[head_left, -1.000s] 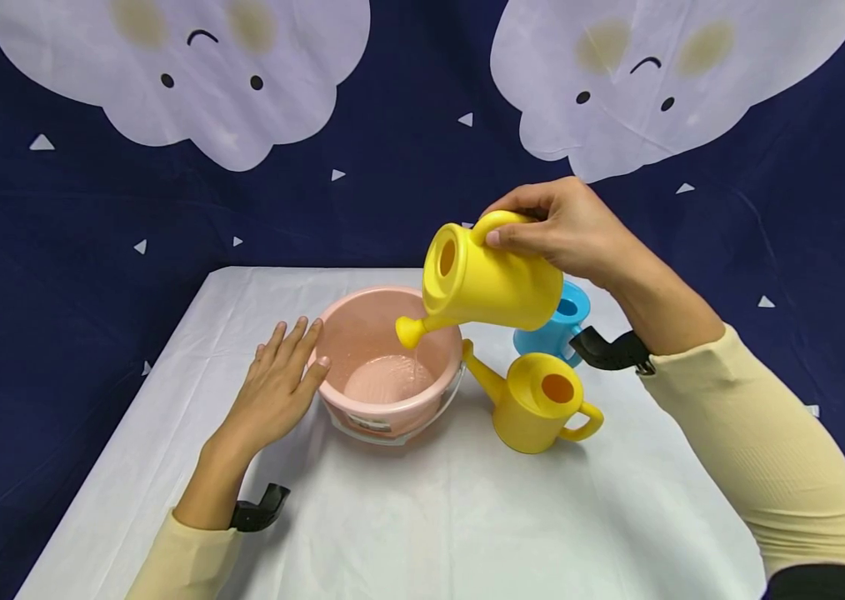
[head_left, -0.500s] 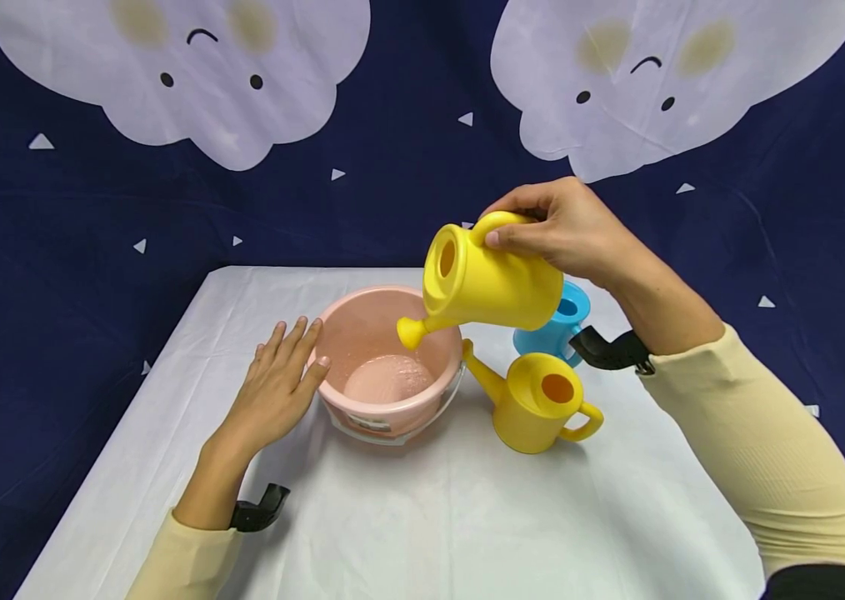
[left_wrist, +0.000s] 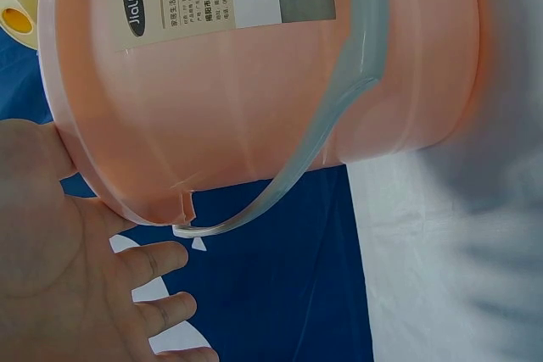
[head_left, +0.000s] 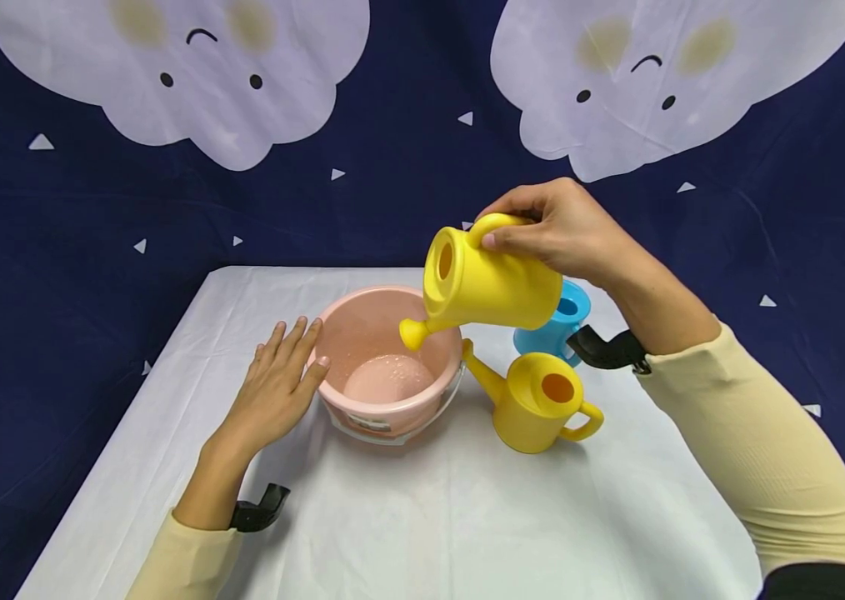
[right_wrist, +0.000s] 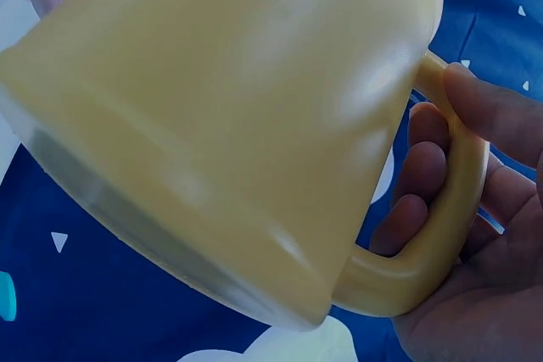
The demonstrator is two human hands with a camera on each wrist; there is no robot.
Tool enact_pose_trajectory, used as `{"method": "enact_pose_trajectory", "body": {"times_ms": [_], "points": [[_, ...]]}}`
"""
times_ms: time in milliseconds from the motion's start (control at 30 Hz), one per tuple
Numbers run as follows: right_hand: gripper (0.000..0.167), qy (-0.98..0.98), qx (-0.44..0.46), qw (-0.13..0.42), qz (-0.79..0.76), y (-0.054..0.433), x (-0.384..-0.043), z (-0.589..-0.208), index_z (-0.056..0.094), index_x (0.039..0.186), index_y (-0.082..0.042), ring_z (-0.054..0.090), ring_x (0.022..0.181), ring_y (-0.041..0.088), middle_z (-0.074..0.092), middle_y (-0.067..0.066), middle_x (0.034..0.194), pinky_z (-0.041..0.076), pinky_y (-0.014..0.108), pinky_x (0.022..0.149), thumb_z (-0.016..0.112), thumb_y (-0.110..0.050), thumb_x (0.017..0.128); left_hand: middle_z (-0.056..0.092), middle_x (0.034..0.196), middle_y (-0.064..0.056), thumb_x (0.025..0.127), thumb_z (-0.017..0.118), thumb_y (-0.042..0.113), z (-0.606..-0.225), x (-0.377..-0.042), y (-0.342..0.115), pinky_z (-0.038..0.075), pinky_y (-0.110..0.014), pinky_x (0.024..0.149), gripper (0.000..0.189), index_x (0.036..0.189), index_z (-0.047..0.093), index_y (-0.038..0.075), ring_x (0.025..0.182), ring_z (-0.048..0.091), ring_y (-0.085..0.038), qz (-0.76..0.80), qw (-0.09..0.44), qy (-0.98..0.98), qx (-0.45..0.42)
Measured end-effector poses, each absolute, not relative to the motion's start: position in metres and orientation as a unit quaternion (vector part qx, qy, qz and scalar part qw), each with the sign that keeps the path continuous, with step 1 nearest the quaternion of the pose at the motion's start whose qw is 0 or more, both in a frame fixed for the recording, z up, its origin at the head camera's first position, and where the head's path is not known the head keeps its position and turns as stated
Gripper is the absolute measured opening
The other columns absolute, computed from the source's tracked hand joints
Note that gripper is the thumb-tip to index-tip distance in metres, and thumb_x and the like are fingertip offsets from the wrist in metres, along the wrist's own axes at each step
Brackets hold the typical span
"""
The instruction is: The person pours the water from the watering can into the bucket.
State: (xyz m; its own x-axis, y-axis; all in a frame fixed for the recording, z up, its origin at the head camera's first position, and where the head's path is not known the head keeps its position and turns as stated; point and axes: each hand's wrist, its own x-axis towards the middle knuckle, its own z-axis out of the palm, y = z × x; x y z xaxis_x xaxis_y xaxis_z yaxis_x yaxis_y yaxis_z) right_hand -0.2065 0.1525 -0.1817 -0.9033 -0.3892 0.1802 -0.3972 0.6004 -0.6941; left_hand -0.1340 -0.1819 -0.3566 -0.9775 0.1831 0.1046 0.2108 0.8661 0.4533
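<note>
My right hand (head_left: 553,229) grips the handle of a yellow watering can (head_left: 501,283), tilted so its spout head (head_left: 413,334) points down over a pink bucket (head_left: 385,408). In the right wrist view, curled fingers (right_wrist: 422,171) wrap the can's handle (right_wrist: 454,201). Some water with bubbles lies on the bucket's bottom; no stream shows from the spout. My left hand (head_left: 272,387) rests against the bucket's left rim with its fingers extended. From the left wrist view, that hand (left_wrist: 76,260) touches the rim beside the end of the bucket's pale handle (left_wrist: 322,125).
A second yellow watering can (head_left: 535,408) stands upright right of the bucket, its spout near the bucket's rim. Behind it is a blue watering can (head_left: 552,333), partly hidden. A white cloth (head_left: 407,533) covers the table, with a dark blue cloud-patterned backdrop (head_left: 407,208) behind.
The thin water stream seen a second ago at the spout is gone, and the ripples in the bucket have calmed. The held can has shifted very slightly; the left hand stays put.
</note>
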Motion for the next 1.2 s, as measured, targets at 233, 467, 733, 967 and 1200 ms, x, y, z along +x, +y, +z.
{"method": "enact_pose_trajectory", "body": {"times_ms": [233,467,733,967,1200], "points": [[0.025,-0.903,0.221,0.009,0.367,0.1487,-0.2061,-0.1805,0.073,0.104,-0.018,0.059,0.088,0.014,0.07,0.001,0.099,0.05,0.02,0.073,0.072,-0.031,0.083,0.01,0.16,-0.009,0.101,0.024,0.05,-0.3568,-0.134,-0.182,0.002,-0.062,0.115,0.059,0.153,0.012,0.025,0.148,-0.003,-0.034,-0.238,0.028,-0.966,-0.101],[0.024,-0.906,0.22,0.011,0.361,0.1464,-0.2046,-0.1774,0.073,0.104,-0.017,0.057,0.088,0.015,0.07,0.004,0.1,0.049,0.02,0.072,0.072,-0.029,0.083,0.011,0.16,-0.01,0.101,0.025,0.05,-0.3564,-0.1341,-0.1823,0.002,-0.062,0.115,0.059,0.153,0.013,0.025,0.148,-0.003,-0.034,-0.239,0.032,-0.965,-0.102],[0.024,-0.908,0.224,0.011,0.354,0.1445,-0.2037,-0.1764,0.073,0.104,-0.017,0.058,0.088,0.015,0.071,0.004,0.101,0.05,0.02,0.072,0.072,-0.029,0.084,0.01,0.16,-0.009,0.101,0.025,0.05,-0.3564,-0.1338,-0.1828,0.002,-0.062,0.115,0.059,0.153,0.013,0.025,0.149,-0.003,-0.033,-0.24,0.029,-0.965,-0.101],[0.024,-0.91,0.224,0.011,0.35,0.1441,-0.203,-0.1756,0.073,0.105,-0.017,0.058,0.088,0.015,0.071,0.004,0.102,0.049,0.02,0.072,0.072,-0.028,0.084,0.01,0.16,-0.009,0.101,0.025,0.05,-0.3558,-0.1337,-0.1824,0.002,-0.062,0.115,0.059,0.153,0.013,0.025,0.148,-0.003,-0.034,-0.238,0.029,-0.966,-0.1],[0.023,-0.913,0.229,0.016,0.337,0.1432,-0.203,-0.1753,0.073,0.104,-0.018,0.057,0.089,0.015,0.071,0.004,0.102,0.049,0.021,0.072,0.071,-0.029,0.084,0.01,0.16,-0.01,0.101,0.024,0.05,-0.3552,-0.1337,-0.1822,0.002,-0.062,0.115,0.059,0.153,0.013,0.024,0.148,-0.003,-0.035,-0.238,0.028,-0.966,-0.101]]}}
